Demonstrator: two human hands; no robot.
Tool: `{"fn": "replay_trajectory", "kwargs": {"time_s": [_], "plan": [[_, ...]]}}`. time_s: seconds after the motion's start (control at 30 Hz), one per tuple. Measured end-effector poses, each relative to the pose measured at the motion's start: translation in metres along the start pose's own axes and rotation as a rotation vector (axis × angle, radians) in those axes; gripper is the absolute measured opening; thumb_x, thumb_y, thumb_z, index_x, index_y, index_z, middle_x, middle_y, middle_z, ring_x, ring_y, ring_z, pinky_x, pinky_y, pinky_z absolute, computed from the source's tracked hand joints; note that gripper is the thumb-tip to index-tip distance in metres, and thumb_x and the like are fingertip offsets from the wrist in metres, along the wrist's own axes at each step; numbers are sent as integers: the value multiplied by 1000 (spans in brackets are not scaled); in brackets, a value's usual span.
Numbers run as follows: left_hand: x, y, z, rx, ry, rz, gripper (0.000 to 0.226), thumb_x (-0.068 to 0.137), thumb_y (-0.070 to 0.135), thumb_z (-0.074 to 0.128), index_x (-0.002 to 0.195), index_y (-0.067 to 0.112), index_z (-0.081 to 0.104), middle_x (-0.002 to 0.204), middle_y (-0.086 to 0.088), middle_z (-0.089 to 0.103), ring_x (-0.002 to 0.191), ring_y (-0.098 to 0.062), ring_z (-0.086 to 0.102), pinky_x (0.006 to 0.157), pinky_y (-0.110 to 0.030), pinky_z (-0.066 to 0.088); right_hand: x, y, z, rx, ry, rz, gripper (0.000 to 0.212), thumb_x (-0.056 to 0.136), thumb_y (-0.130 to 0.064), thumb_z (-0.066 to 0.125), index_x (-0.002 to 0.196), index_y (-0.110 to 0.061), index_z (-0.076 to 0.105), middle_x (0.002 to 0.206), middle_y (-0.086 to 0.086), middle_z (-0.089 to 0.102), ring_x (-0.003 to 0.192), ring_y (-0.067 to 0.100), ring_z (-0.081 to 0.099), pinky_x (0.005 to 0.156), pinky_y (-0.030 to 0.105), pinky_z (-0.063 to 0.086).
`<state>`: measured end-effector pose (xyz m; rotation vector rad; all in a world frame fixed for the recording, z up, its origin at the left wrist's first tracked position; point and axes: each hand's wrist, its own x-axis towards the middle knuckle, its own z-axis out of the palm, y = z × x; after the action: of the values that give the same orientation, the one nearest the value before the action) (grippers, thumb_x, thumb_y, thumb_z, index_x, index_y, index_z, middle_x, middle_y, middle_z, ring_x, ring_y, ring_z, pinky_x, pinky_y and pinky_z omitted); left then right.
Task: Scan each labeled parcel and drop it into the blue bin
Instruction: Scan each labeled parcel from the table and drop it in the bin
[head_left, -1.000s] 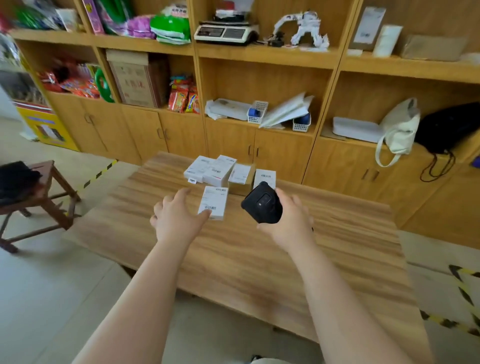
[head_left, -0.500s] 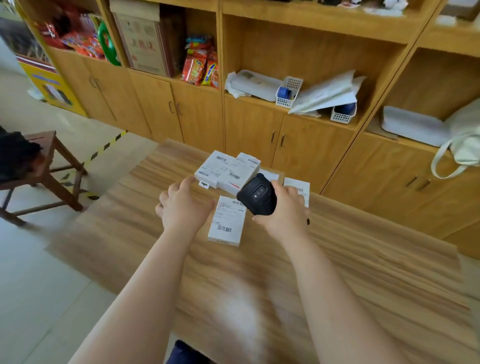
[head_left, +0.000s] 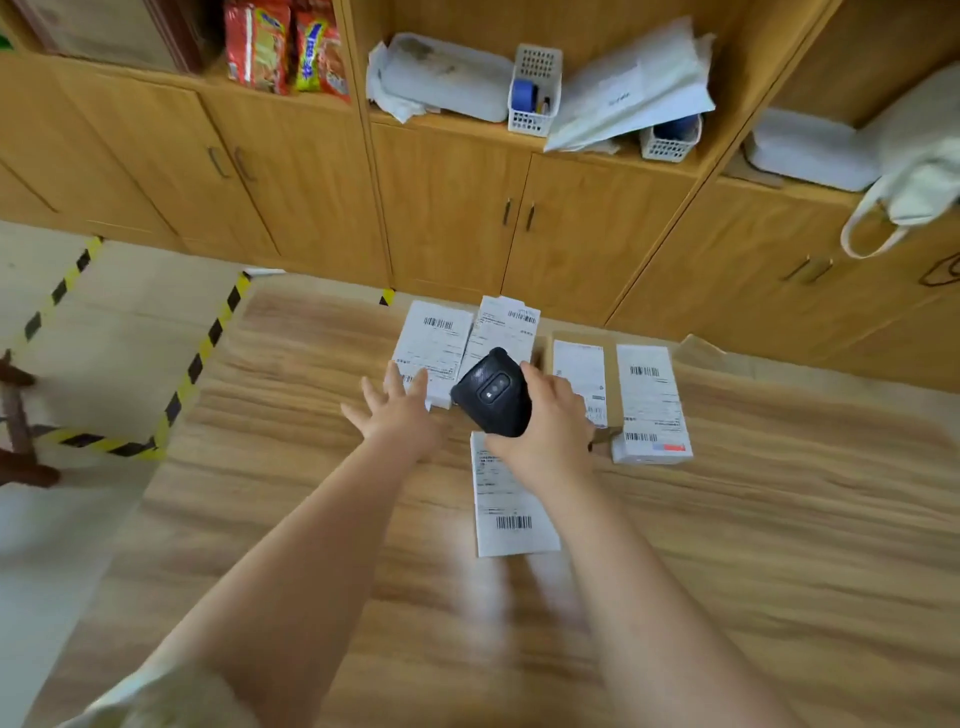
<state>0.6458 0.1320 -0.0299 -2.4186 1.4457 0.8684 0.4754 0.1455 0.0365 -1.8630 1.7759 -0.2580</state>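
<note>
Labeled parcel (head_left: 434, 343) at tips of spread-open left fingers (head_left: 420, 380); right fingers (head_left: 535, 382) curled round black scanner (head_left: 493, 392) just beside.

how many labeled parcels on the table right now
5 parcels: two at back left, brown one, white one far right, nearest one. More may hide under the scanner.

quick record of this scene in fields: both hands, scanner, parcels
left hand: open, fingers spread over the back-left parcel; contact unclear
right hand: grips the scanner
near parcel: flat, label up, partly hidden by the right wrist
parcel count: five labeled in view, all on the table
blue bin: not in view
</note>
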Motion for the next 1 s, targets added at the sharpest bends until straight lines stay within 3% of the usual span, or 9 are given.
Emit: {"fn": "replay_trajectory", "kwargs": {"time_s": [0.1,0.23,0.3,0.4,0.47,0.6,0.73,0.87,1.0], "plan": [[33,-6,6,125,-58,87,75,100,52,36,155,40,-14,164,5,-23,149,-38,-22,114,-70,-4,5,-5,13,-14,-14,50,95,72,-40,79,152,-33,29,144,-3,39,130,25,38,103,43,33],[23,-38,31,65,-17,159,68,100,61,25,154,46,-14,162,12,-25,150,-35,-18,115,-67,-6,2,-7,24,15,-25,107,93,72,-38,79,151,-35,30,145,-4,39,132,24,37,107,46,34],[5,-61,49,0,46,194,65,99,64,27,154,48,-4,164,14,-19,151,-32,-12,117,-63,-4,0,-9,28,36,-24,131,92,72,-37,79,151,-35,31,143,-5,39,132,24,36,108,47,34],[-7,-85,59,-144,178,191,63,93,62,48,151,43,29,166,6,5,149,-32,5,119,-55,7,0,-15,34,29,-33,144,94,72,-36,80,151,-33,30,141,-3,40,133,23,35,106,42,33],[1,-81,53,-259,247,143,78,81,62,67,146,31,38,162,-5,18,145,-34,15,116,-51,18,-2,-21,38,9,-47,138,93,73,-36,80,151,-32,30,141,-4,39,133,21,34,103,39,31],[19,-52,32,-347,143,-25,129,62,60,85,157,24,4,154,-11,27,141,-34,26,110,-50,29,-6,-26,46,-12,-63,140,94,72,-38,79,152,-32,29,145,-5,38,136,22,32,107,42,31],[20,-40,24,-240,95,-125,131,54,60,88,151,17,11,138,-13,38,127,-33,40,102,-46,39,-16,-25,45,-37,-61,149,95,71,-39,78,152,-32,29,144,-4,39,133,24,36,108,41,32],[9,-54,19,-371,31,-260,104,54,58,91,130,16,34,127,-9,44,118,-31,50,93,-45,50,-32,-19,38,-18,-29,141,92,69,-37,78,149,-38,33,137,-6,44,127,23,41,102,39,35],[-16,-75,13,-852,24,-184,35,82,19,76,113,13,61,105,-4,70,84,-22,66,67,-32,56,-48,-14,24,-28,-12,133,88,68,-37,79,145,-40,35,133,-7,45,125,23,41,99,40,38]]}}
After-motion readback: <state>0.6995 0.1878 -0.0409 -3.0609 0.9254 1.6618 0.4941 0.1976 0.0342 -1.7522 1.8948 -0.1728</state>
